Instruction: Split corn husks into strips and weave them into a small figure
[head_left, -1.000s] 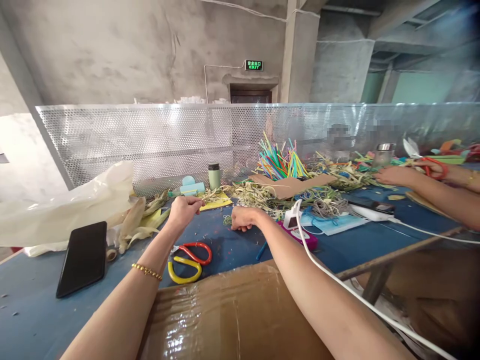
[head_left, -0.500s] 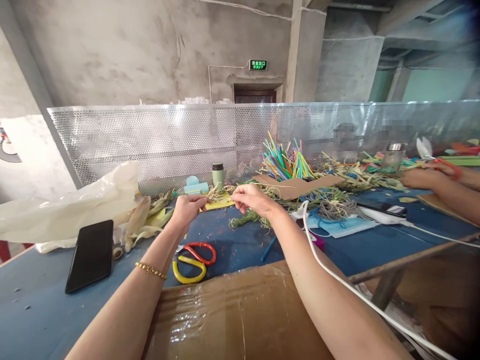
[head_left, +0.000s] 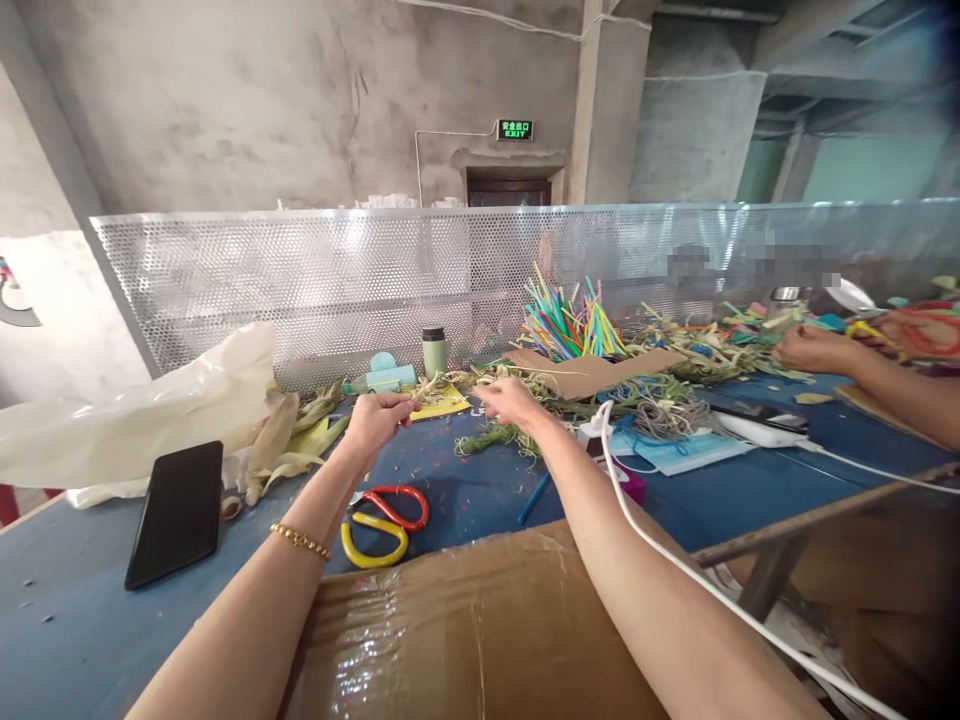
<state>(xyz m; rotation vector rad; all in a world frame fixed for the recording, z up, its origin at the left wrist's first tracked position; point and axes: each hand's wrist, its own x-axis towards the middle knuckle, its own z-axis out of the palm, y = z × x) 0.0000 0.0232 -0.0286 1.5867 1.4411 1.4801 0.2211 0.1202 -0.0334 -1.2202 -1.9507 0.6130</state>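
My left hand is closed in a pinch above the blue table, its fingertips at the left end of a yellow sheet. Pale husk scraps lie on that sheet. Over its right side my right hand is also pinched, thumb and fingers together. Whatever either hand holds is too small to make out. A tangle of green fibre lies just below my right hand. Nearer to me, scissors with one red and one yellow handle rest beside my left forearm.
Cardboard lies beneath my forearms. A phone and corn husks are at left. Behind stand a green cup and colourful pipe cleaners. A white cable crosses my right arm. A co-worker's hand is at right.
My right hand has shifted slightly right and down, widening the gap between my hands. My left hand stays nearly in place. The co-worker's hands and scissors at right have moved.
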